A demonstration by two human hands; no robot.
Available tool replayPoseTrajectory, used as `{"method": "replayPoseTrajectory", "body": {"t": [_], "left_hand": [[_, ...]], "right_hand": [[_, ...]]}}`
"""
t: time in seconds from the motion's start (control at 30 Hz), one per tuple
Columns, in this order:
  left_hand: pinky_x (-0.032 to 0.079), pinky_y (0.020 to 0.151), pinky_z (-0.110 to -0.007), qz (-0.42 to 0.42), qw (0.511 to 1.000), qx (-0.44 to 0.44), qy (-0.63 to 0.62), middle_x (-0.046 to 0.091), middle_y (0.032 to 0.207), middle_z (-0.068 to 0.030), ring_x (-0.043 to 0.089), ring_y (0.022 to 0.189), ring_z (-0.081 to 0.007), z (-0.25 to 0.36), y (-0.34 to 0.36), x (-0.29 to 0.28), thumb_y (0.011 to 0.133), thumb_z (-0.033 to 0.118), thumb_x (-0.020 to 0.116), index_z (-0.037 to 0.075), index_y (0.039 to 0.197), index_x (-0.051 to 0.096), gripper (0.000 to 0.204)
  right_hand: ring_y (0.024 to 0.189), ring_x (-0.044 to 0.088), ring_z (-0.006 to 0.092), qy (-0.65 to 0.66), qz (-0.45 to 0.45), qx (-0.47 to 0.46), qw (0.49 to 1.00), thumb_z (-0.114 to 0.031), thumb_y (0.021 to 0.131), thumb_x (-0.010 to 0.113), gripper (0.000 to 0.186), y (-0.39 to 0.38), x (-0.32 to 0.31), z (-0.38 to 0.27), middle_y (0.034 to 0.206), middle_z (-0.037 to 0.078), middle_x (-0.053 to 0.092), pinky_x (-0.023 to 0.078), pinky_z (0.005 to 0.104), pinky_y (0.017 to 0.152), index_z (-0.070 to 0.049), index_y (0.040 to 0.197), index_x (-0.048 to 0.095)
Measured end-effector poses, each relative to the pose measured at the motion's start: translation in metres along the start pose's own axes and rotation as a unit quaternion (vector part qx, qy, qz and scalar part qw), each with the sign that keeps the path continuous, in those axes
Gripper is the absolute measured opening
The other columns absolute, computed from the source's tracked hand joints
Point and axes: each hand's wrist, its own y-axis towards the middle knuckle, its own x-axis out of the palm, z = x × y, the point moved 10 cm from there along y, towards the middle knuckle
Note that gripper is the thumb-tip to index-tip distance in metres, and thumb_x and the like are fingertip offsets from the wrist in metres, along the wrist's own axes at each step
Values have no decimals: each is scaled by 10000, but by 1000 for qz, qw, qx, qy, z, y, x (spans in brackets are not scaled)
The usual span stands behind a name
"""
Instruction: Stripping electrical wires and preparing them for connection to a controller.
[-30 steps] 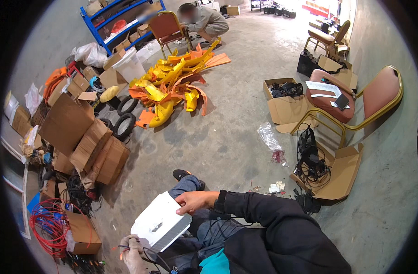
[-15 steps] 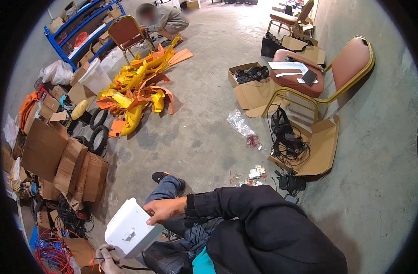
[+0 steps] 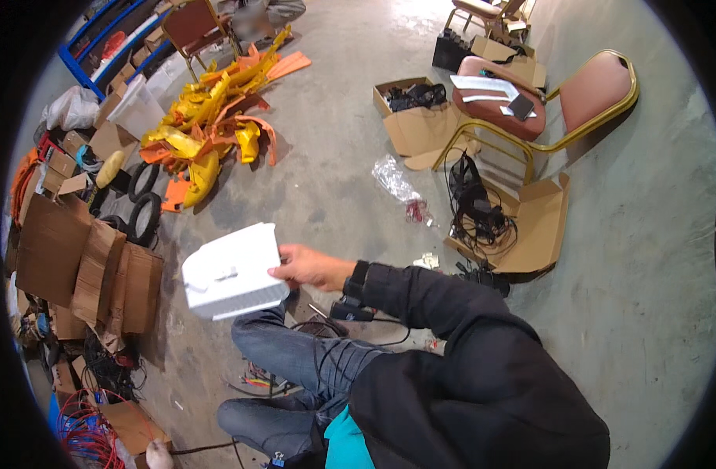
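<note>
My right hand (image 3: 305, 267) grips a white plastic housing (image 3: 237, 270) by its right edge, thumb and fingers closed on it. The housing hangs above my knee, with a row of vent slots on its lower side and a small raised fitting on its face. Low at the left edge of the view, my gloved left hand (image 3: 159, 455) shows only in part, closed at the end of a black cable (image 3: 204, 449) that runs toward my legs. Several coloured wires (image 3: 258, 381) lie on the floor between my legs. Beside my right wrist is a black handheld tool (image 3: 350, 311) with a cord.
Flattened cardboard boxes (image 3: 116, 273) and red cable coils (image 3: 92, 430) crowd the left. Yellow and orange plastic panels (image 3: 202, 141) are piled ahead, near a crouching person. To the right stand a gold-framed chair (image 3: 502, 117) and an open carton (image 3: 538, 227) of black cables.
My right hand has lifted the white housing up and forward, turning it. My left hand has drawn away from it to the lower left. The view has tilted down.
</note>
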Motion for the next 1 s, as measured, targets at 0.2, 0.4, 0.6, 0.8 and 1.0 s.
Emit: {"method": "replayPoseTrajectory", "body": {"t": [0.2,0.4,0.6,0.8,1.0], "left_hand": [[535,723,-319,231,913,-90,-323,661,961,-86,646,795,-213,-197,42,-155,1066,489,492,-15,1210,608,536],[484,904,-305,145,742,29,-654,648,1212,-69,588,1067,-152,121,147,-156,1061,484,533,63,1344,604,512],[517,717,-316,-6,764,-60,-642,694,1141,-96,616,797,-183,282,159,-20,1044,358,541,67,1270,649,384],[565,592,-325,-225,765,-80,-597,694,898,-108,668,659,-179,350,176,149,1025,414,508,-13,981,684,464],[575,691,-338,-170,656,-244,-694,708,904,-126,672,706,-216,316,116,256,1006,312,557,-28,1092,686,373]], "right_hand": [[1072,657,177,87,44,7,995,-145,1013,643,354,-6,-42,10,1211,83,671,550,341,890,-45,1344,563],[1071,680,217,82,170,18,982,-143,1008,643,333,-25,-121,53,1234,101,659,574,382,910,-35,1311,557],[1112,655,229,98,167,29,981,-90,1019,577,367,-25,-136,53,1265,117,647,568,394,919,0,1373,532],[1213,628,215,52,275,44,959,-87,1056,548,366,-61,-205,42,1343,111,619,545,369,1011,-7,1410,497],[1174,644,185,10,211,84,974,-129,1063,564,393,-20,-174,37,1323,86,631,547,347,1000,-18,1431,481]]}}
